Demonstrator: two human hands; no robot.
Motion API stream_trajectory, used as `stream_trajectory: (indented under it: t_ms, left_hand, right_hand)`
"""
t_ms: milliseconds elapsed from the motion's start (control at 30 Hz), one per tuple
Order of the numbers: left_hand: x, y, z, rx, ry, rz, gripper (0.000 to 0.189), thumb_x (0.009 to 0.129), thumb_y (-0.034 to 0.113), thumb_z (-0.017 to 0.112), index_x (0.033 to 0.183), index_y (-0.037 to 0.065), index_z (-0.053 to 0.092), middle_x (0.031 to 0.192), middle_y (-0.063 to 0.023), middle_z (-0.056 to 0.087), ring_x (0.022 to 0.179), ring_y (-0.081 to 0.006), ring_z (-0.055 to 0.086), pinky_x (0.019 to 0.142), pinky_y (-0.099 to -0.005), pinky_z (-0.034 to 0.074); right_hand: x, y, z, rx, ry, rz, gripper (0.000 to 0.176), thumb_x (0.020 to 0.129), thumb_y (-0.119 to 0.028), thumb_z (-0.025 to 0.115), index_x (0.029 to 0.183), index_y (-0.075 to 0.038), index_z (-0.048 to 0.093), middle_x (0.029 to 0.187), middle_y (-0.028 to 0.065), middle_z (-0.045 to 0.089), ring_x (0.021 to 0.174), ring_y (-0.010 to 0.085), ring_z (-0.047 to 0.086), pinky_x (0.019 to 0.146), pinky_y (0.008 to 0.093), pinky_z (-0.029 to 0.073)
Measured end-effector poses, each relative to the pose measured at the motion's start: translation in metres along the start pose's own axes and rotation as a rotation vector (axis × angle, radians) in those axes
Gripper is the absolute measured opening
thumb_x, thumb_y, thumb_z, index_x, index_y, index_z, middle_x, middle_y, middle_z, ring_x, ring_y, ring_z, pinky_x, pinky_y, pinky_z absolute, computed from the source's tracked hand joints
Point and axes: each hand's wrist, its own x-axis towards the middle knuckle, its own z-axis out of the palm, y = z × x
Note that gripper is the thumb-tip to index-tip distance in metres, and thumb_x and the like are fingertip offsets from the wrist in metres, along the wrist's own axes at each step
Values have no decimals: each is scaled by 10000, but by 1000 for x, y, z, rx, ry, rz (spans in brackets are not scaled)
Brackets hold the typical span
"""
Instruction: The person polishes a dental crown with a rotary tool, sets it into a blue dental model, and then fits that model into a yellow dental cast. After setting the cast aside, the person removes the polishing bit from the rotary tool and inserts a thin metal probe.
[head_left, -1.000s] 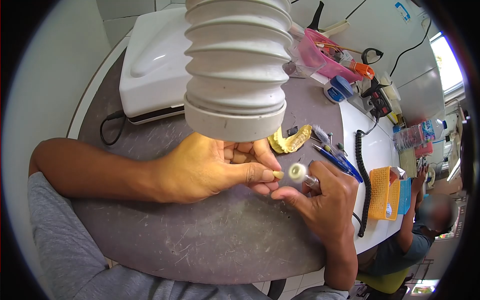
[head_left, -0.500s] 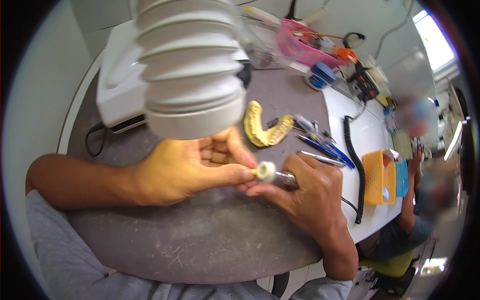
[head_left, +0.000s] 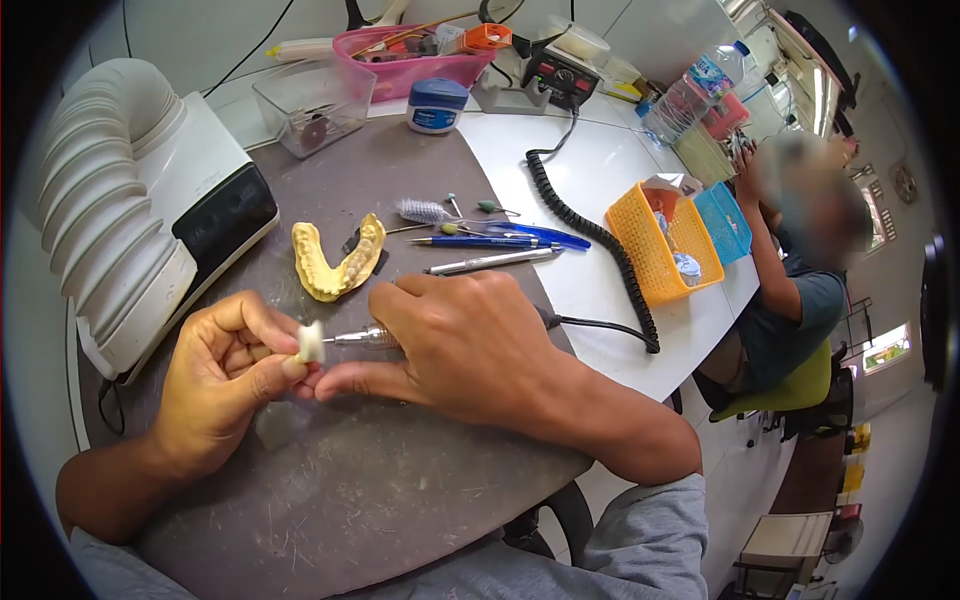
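Note:
My right hand [head_left: 470,330] is wrapped round a slim metal rotary handpiece [head_left: 368,337], its thin shank pointing left. On the shank's end sits a small whitish polishing wheel [head_left: 313,342], its edge blurred. Between the thumb and fingertips of my left hand [head_left: 228,365] is a tiny yellowish piece [head_left: 299,357], mostly covered, touching or very near the wheel; it may be a dental crown. The two hands almost meet at the fingertips. Beyond them a yellow horseshoe-shaped dental cast [head_left: 318,275] lies on the grey-brown board [head_left: 330,480].
A white extractor with a ribbed hose [head_left: 85,215] stands at left. Pens, a metal tool [head_left: 490,262] and a small brush [head_left: 424,211] lie beyond my right hand. A coiled black cord [head_left: 565,205] runs past a yellow basket [head_left: 660,250]. Another person [head_left: 790,270] sits at right.
The view has swung to the right, so the hose no longer hangs over my hands and the bench things appear further left. Both hands keep their holds; the wheel now shows edge-on.

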Motion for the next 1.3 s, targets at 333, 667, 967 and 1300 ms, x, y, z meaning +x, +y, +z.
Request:
stream_trajectory:
  t_ms: [333, 667, 967, 1300]
  left_hand:
    - [0, 0, -1, 23, 7, 11, 143, 866, -33, 659, 915, 18, 534, 976, -121, 630, 808, -138, 659, 720, -253, 563]
    - [1, 1, 2, 53, -2, 29, 150, 860, -34, 662, 910, 18, 530, 959, -114, 629, 795, -131, 649, 713, -251, 558]
    - [2, -2, -2, 69, -15, 8, 157, 863, -6, 675, 900, 17, 524, 974, -120, 643, 820, -139, 662, 742, -256, 562]
    - [2, 1, -1, 19, -56, 2, 107, 897, 15, 649, 938, 1, 552, 1039, -136, 636, 878, -142, 657, 795, -260, 567]
  right_hand:
    - [-2, 1, 4, -22, 58, -45, 674, 809, -664, 596, 659, -11, 534, 616, 132, 590, 504, 288, 604, 476, 372, 464]
    - [-1, 0, 3, -8, 0, -36, 691, 815, -671, 582, 664, 2, 558, 621, 138, 596, 515, 297, 614, 491, 377, 476]
    - [-1, 2, 5, -44, 51, -10, 651, 793, -648, 629, 697, -7, 570, 626, 133, 599, 549, 287, 626, 503, 370, 479]
    - [4, -4, 2, -88, 45, -42, 619, 736, -636, 693, 647, -46, 526, 583, 87, 580, 453, 223, 573, 420, 348, 431]
